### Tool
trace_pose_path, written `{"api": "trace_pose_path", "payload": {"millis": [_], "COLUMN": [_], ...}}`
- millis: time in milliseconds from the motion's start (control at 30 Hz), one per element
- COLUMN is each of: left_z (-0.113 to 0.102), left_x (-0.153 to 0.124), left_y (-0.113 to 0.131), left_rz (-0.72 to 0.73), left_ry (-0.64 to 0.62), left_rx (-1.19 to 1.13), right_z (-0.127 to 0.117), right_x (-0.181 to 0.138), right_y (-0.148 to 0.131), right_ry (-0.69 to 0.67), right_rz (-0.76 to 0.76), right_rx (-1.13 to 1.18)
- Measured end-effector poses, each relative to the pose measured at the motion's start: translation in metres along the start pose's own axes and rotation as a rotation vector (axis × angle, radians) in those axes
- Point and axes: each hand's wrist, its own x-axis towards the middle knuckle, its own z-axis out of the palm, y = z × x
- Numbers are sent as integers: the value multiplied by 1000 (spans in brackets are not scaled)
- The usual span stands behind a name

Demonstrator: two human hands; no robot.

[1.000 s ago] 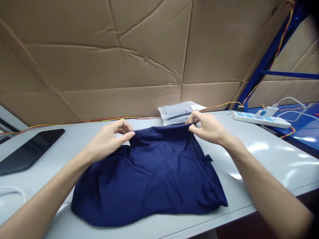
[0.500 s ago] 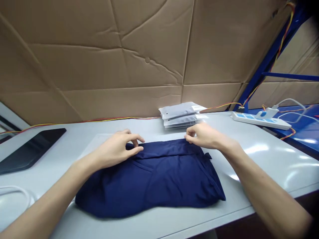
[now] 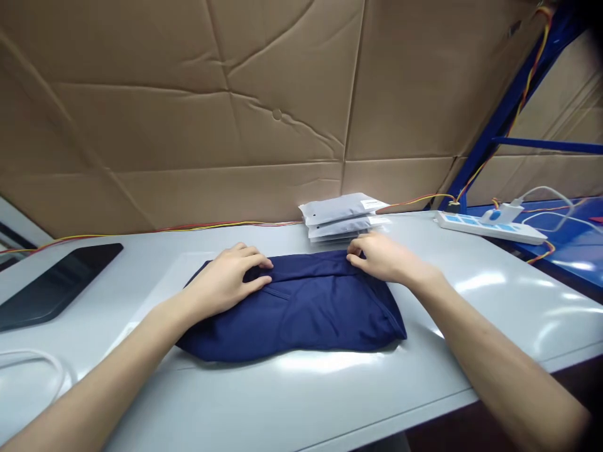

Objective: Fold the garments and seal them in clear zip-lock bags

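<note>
A folded navy blue garment lies on the light table, with a fold running along its far side and a short stitched line near its middle. My left hand rests on its far left part, thumb and fingers apart and bent, the palm down. At the far right corner my right hand is closed, thumb and fingertips pinching the garment's edge. Beneath the garment's left end, a clear plastic sheet or bag partly shows.
Several flat packets in frosted bags are stacked behind the garment. A black tablet-like slab lies left, near a white cable. A white power strip sits right, beside a blue frame. Cardboard stands behind.
The garment has slid away from me toward the packets and its near edge has drawn back, baring more table in front. My right hand still pinches its corner; my left hand has settled on it.
</note>
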Motion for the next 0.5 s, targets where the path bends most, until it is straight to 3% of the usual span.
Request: {"api": "trace_pose_path", "payload": {"millis": [500], "left_z": [2], "left_x": [0], "left_y": [-5], "left_rz": [-1], "left_ry": [12], "left_rx": [-19], "right_z": [4], "right_x": [0], "right_y": [1], "right_ry": [19], "right_rz": [4], "right_rx": [5]}}
